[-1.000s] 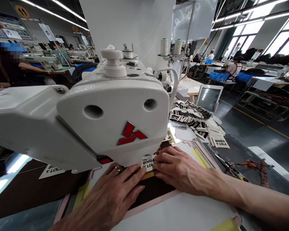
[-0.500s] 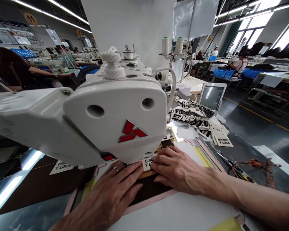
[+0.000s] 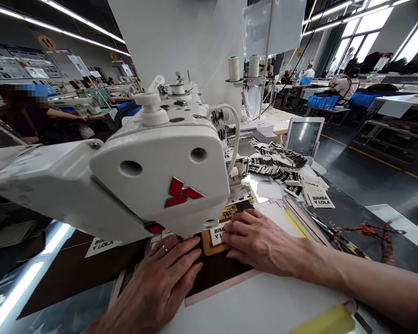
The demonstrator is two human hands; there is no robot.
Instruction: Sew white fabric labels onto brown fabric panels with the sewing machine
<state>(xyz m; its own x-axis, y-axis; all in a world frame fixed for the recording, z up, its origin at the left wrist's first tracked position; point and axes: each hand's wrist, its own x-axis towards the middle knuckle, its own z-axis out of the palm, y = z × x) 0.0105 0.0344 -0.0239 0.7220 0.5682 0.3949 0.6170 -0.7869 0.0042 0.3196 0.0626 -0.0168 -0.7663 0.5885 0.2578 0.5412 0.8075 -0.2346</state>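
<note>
A white label printed with black letters lies inside a yellow-edged frame on dark brown material, below the white sewing machine head. My right hand rests on the label's right side, its slightly bent fingers pressing down and hiding some of the print. Palm down, my left hand lies on the brown material left of the frame, fingers stretched out; a ring shows on one finger. The needle area behind the machine head is largely hidden. Another printed label lies on brown material at the left.
Many loose labels are heaped right of the machine, with a small stack nearer. A tablet screen stands behind them. Scissors and a braided cord lie at the right. A co-worker sits at the far left.
My left hand has drawn slightly left, away from the label, showing more of the yellow-edged frame. My right hand stays on the label. The camera view has shifted slightly.
</note>
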